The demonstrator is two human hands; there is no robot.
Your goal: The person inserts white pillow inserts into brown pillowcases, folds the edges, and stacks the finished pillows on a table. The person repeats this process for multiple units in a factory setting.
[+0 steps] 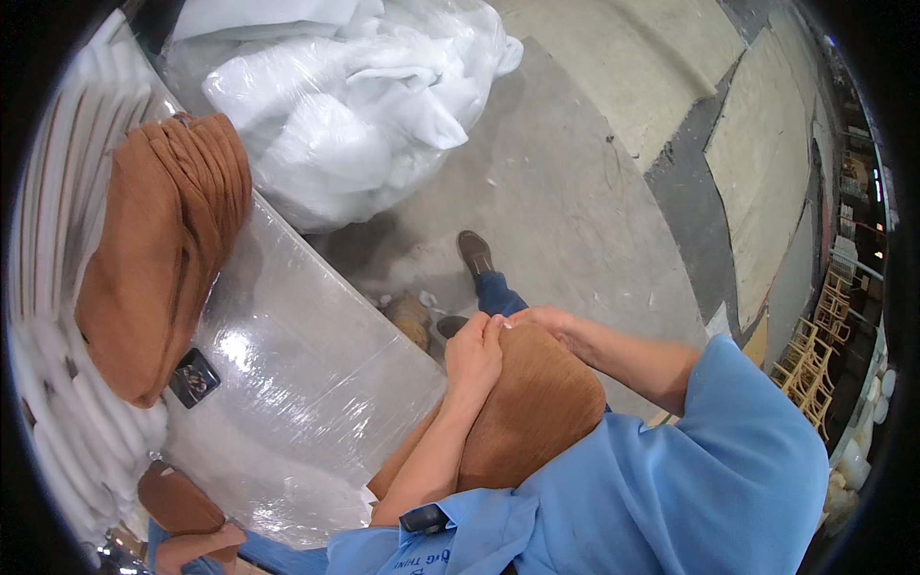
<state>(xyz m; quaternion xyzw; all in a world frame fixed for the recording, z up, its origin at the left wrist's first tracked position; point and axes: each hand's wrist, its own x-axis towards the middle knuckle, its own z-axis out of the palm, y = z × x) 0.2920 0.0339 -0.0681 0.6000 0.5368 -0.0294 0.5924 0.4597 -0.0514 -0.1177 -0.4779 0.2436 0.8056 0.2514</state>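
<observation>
A brown fabric cushion (537,402) with rounded corners leans against my body, its broad side up. My left hand (476,356) and my right hand (548,326) meet at its far edge. Both have their fingers closed on the fabric there, thumbs close together. My left forearm crosses the near left part of the cushion, and more brown fabric (398,470) shows beyond that arm by the table edge. What lies under the fingers is hidden.
A plastic-covered table (287,383) at left bears folded brown covers (168,249), white foam pads (72,192) and a small black tray (195,378). Another person's arm (206,544) reaches a brown cushion (177,498). Plastic-wrapped white batting (345,105) lies beyond; chair frames (810,359) stand right.
</observation>
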